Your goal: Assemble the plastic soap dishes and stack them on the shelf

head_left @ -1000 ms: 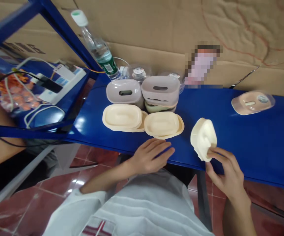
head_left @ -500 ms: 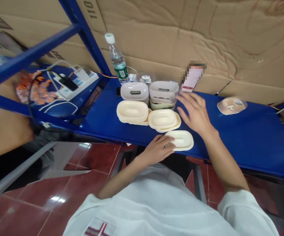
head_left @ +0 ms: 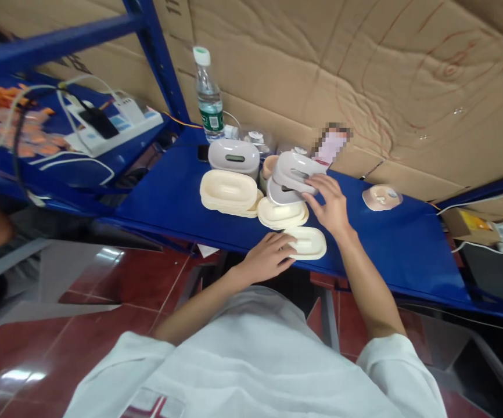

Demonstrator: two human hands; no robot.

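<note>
At the table's front edge my left hand [head_left: 269, 255] grips the left end of a cream oval dish [head_left: 311, 244], fingers over its rim. My right hand [head_left: 330, 203] pinches the right end of a pale lilac oval cover [head_left: 294, 167] with a slot in its top. That cover is tilted above another slotted lilac cover [head_left: 277, 193]. Just in front of them lies a short stack of cream dishes [head_left: 280, 213]. Left of it stands a taller stack of cream dishes [head_left: 227, 190], with more slotted covers [head_left: 234, 155] behind.
A water bottle [head_left: 210, 101] stands at the back left. A phone [head_left: 330, 148] leans against the cardboard wall [head_left: 277, 69]. To the right sits a peach-coloured oval box [head_left: 382, 198]. A power strip [head_left: 114, 125] with cables lies beyond the blue frame [head_left: 158, 64].
My right hand has closed on the top lilac cover and shifted it toward me, uncovering a peach piece behind. My left hand stays on the cream dish. The camera view has turned slightly.
</note>
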